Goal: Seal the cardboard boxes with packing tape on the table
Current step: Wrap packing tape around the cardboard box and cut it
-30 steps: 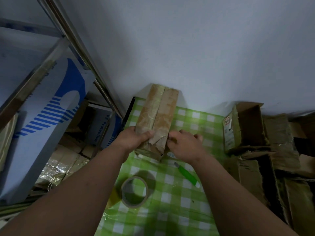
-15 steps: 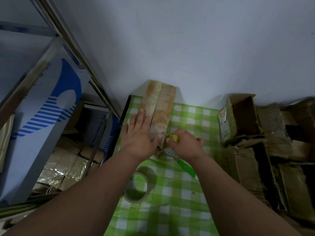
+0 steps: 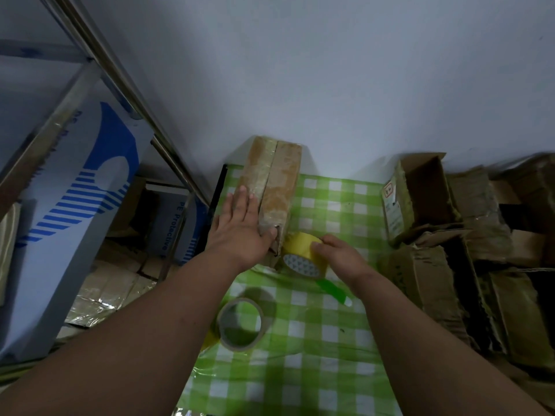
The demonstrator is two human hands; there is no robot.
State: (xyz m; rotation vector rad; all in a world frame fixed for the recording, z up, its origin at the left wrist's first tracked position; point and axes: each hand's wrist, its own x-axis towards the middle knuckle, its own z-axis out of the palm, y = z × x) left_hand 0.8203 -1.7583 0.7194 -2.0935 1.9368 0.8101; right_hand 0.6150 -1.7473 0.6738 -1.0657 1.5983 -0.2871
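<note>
The cardboard box lies lengthwise at the far left of the green checked surface, its far end against the wall. The left hand presses flat on its top, fingers straight. The right hand grips a yellow tape roll at the box's near end. A brown tape roll and a green cutter lie nearer.

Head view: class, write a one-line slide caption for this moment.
Left hand presses flat on the cardboard box while the right hand holds a yellow tape roll at its near end.
</note>
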